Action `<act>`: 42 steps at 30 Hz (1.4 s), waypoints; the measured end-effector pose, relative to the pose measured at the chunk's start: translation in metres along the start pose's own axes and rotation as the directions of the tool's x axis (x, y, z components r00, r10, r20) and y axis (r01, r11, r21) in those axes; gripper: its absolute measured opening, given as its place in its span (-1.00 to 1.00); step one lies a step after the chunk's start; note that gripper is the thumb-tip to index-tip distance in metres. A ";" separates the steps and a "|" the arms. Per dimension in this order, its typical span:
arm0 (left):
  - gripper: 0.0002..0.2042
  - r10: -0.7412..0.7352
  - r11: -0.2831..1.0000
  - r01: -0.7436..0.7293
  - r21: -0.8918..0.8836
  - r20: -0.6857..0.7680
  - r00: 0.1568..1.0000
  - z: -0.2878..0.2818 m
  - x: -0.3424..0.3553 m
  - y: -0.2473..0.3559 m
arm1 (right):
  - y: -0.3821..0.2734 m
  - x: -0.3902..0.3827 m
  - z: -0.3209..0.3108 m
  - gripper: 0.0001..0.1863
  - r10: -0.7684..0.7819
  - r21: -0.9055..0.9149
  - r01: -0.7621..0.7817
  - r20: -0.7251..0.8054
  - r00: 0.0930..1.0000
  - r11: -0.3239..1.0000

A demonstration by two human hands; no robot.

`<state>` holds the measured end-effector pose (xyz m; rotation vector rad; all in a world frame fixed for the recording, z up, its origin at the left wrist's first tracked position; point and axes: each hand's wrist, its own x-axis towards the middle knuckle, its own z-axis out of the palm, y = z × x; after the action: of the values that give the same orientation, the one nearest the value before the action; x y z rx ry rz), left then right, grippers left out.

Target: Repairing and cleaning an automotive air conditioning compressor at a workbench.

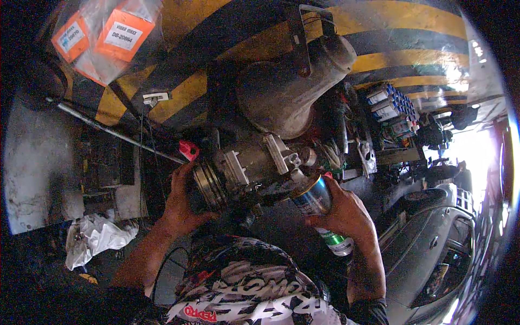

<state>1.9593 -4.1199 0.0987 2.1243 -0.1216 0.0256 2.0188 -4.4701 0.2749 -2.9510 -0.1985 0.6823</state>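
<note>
In the middle lies a dirty metal cylinder point(244, 162) with pale mounting lugs and a ringed, grooved left end. My left hand point(181, 203) grips the side of that end, its thumb at the near side and fingertips partly hidden. My right hand point(349, 214) is closed around a shiny blue can point(314, 196), held tilted beside the cylinder's right end. Below the right thumb shows a green and silver can end point(337, 241); whether it belongs to the same can, I cannot tell. A small red object point(188, 150) sits just beyond my left hand.
A large dull grey rounded metal body point(292, 86) stands beyond the cylinder. A long metal bar point(108, 127) slants in from the left. Bagged orange boxes point(123, 35) are at upper left, a white plastic bag point(100, 238) at lower left. Stacked cans point(392, 103) and a grey car point(433, 260) are to the right.
</note>
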 end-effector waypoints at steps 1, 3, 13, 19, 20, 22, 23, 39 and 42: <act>0.29 0.014 1.000 -0.014 0.012 -0.008 1.000 0.000 0.000 0.001 | 0.000 -0.001 0.000 0.06 -0.001 0.001 0.001 -0.012 1.000 1.000; 0.29 0.007 1.000 -0.007 -0.027 -0.012 1.000 -0.002 0.002 0.008 | -0.002 0.000 -0.001 0.07 -0.004 0.002 0.004 -0.023 1.000 1.000; 0.28 -0.032 0.999 0.032 0.004 0.009 0.999 -0.005 0.002 0.010 | -0.008 0.002 -0.007 0.28 0.072 0.014 -0.074 0.085 0.994 0.997; 0.29 0.038 0.999 -0.038 -0.030 -0.023 0.999 0.000 0.000 -0.005 | -0.001 0.002 -0.003 0.28 0.038 0.022 -0.039 0.047 0.998 0.999; 0.29 0.038 0.999 -0.039 -0.029 -0.023 0.999 0.004 0.000 -0.009 | 0.000 0.002 -0.003 0.28 0.022 0.027 -0.023 0.046 0.999 0.999; 0.28 0.086 0.969 -0.104 -0.222 -0.090 0.992 0.009 0.000 -0.012 | -0.003 0.002 -0.005 0.28 0.032 0.024 -0.033 0.056 0.998 0.999; 0.28 0.086 0.970 -0.104 -0.220 -0.090 0.992 0.008 -0.001 -0.012 | -0.004 0.001 -0.006 0.28 0.042 0.020 -0.044 0.065 0.997 0.999; 0.28 -0.001 0.996 0.000 -0.095 -0.008 1.000 0.000 -0.001 -0.002 | -0.005 0.004 -0.006 0.30 0.046 0.005 -0.046 0.074 0.996 0.999; 0.29 -0.037 0.998 0.037 -0.056 0.012 0.999 -0.004 0.001 0.009 | -0.007 0.004 -0.007 0.30 0.097 0.012 -0.099 0.112 0.989 0.995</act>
<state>1.9601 -4.1209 0.1083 2.0700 -0.0883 -0.0108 2.0247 -4.4629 0.2810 -2.9242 -0.0558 0.8574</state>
